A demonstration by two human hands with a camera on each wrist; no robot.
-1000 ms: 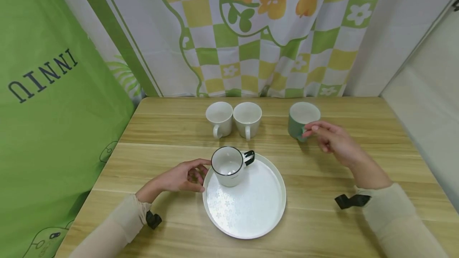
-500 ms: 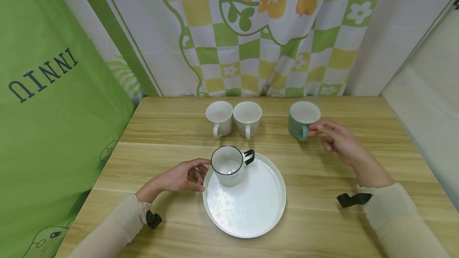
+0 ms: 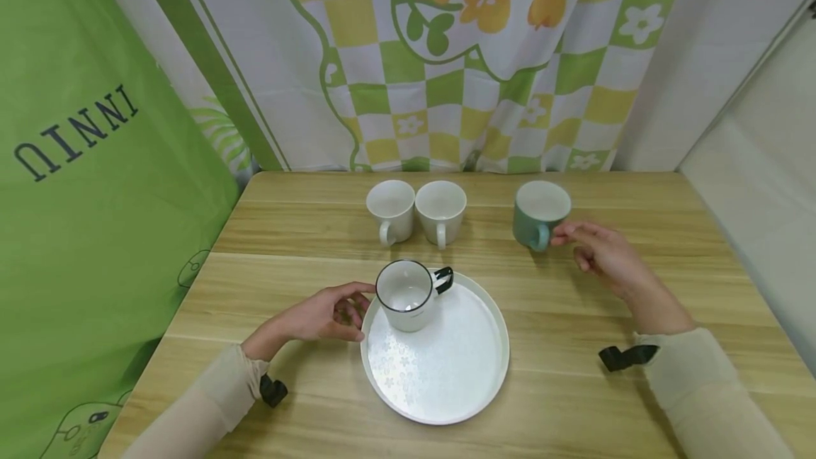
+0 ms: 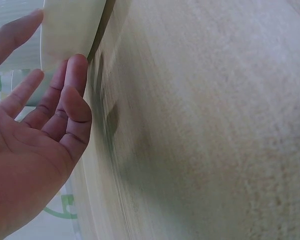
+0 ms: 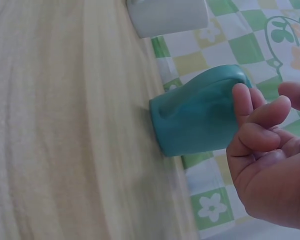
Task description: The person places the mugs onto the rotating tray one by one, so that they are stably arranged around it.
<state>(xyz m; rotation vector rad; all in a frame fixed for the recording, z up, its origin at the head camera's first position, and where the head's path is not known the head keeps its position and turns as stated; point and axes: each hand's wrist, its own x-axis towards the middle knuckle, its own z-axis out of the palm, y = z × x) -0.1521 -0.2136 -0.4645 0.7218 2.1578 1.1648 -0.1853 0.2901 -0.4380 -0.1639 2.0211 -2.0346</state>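
On the round white tray (image 3: 459,381) stands a white mug with a black rim and black handle (image 3: 408,296). My left hand (image 3: 334,314) rests at the tray's left edge, its fingers loosely bent, with fingertips against the outer wall in the left wrist view. Toward the back right is a teal mug (image 3: 532,225), upright, its handle facing the front. Just right of that handle is my right hand (image 3: 602,250), its fingers partly curled with nothing between them. In the right wrist view its fingertips (image 5: 242,97) overlap the upper end of the teal mug.
Two white mugs, a left one (image 3: 392,211) and a right one (image 3: 441,211), stand side by side behind the tray, handles toward the front. A patterned curtain (image 3: 446,112) hangs along the wooden table's (image 3: 287,232) back edge. Green cloth (image 3: 95,232) hangs on the left.
My right hand has drawn back slightly to the right from the teal mug's handle, which now shows fully. The left hand, tray and other mugs stay where they were.
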